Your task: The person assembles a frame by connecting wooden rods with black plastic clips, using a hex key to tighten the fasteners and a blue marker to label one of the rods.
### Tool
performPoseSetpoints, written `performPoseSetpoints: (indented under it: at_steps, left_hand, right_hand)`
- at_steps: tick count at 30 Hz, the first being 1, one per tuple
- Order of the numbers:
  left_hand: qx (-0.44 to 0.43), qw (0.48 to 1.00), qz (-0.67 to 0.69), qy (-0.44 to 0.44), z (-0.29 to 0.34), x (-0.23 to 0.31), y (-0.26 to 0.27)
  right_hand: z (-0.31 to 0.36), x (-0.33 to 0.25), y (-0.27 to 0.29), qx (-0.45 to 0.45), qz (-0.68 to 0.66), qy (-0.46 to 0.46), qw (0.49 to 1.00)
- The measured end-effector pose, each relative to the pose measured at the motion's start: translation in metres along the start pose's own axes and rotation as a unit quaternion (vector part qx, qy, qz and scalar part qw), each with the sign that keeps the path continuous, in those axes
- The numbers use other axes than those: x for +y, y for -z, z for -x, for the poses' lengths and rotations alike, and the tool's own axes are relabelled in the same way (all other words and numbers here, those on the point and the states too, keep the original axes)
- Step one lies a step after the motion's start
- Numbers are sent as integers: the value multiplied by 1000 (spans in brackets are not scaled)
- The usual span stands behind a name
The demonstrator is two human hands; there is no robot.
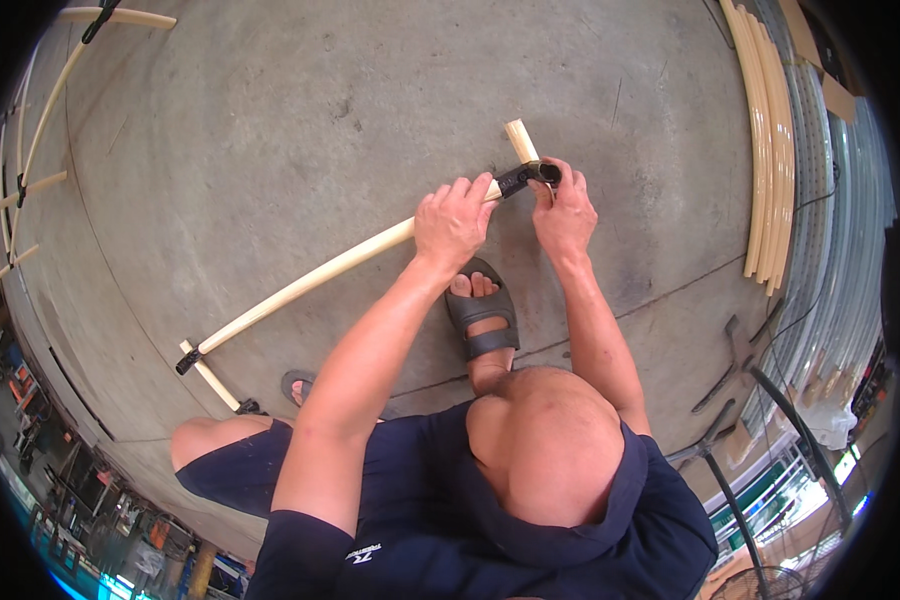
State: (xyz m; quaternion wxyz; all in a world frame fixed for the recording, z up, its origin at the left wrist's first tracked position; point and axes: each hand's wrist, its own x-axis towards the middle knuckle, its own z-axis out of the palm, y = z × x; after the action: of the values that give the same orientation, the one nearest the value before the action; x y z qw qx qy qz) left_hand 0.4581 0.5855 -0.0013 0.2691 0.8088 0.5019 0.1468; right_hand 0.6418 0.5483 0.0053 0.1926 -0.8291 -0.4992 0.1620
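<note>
A long cream-coloured pipe slants across the floor in front of me. My left hand is wrapped round it close to its upper right end. That end meets a black pipe joint, which my right hand grips between thumb and fingers. A short cream pipe sticks up and away from this joint. At the long pipe's other end sits a second black joint, with another short pipe running from it toward a further black fitting by my left knee.
Cream pipes lie bundled along the right side, beside grey and clear lengths. Jointed pipe frames stand at the far left. Dark metal legs of a stand are at the lower right. My sandalled foot is below the joint.
</note>
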Motion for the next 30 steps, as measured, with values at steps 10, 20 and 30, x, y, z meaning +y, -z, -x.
performPoseSetpoints:
  at_steps: [10, 20, 30]
  left_hand:
    - [-2, 1000, 1, 24, 0, 0, -3]
    - [-1, 999, 22, 30, -4, 1, 3]
    - [30, 998, 41, 29, -4, 5, 6]
  right_hand:
    - [-1, 0, 3, 11, -29, 44, 999]
    - [-10, 22, 2, -104, -80, 73, 989]
    - [-3, 7, 10, -91, -28, 56, 994]
